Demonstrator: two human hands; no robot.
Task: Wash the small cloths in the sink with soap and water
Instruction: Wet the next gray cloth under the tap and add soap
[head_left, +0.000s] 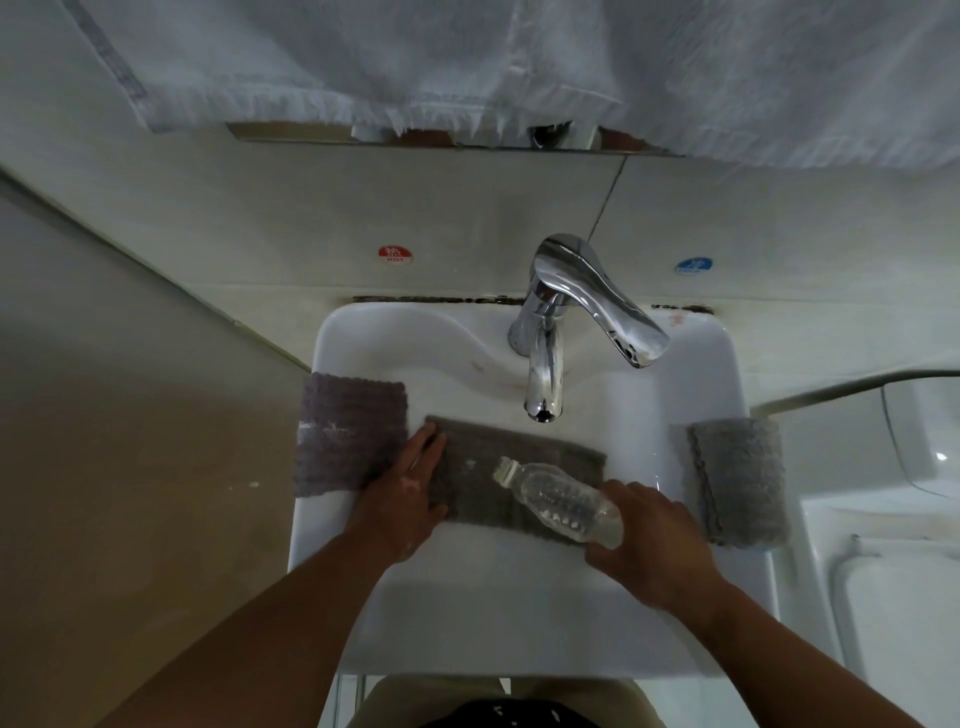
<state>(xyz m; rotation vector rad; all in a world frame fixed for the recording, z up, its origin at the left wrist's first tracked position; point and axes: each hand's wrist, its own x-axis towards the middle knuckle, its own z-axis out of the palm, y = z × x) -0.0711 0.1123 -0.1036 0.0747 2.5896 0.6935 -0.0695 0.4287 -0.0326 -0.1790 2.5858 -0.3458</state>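
We are soaping the grey cloth (519, 475) lying across the sink's (519, 623) basin, our left hand (410, 501) pressing its left end with flat fingers, our right hand (652, 545) gripping a tilted clear plastic bottle (558, 501) over it; next, probably squeezing, then scrubbing.

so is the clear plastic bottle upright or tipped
Tipped: the clear plastic bottle lies slanted in the right hand, neck over the grey cloth in the white sink.
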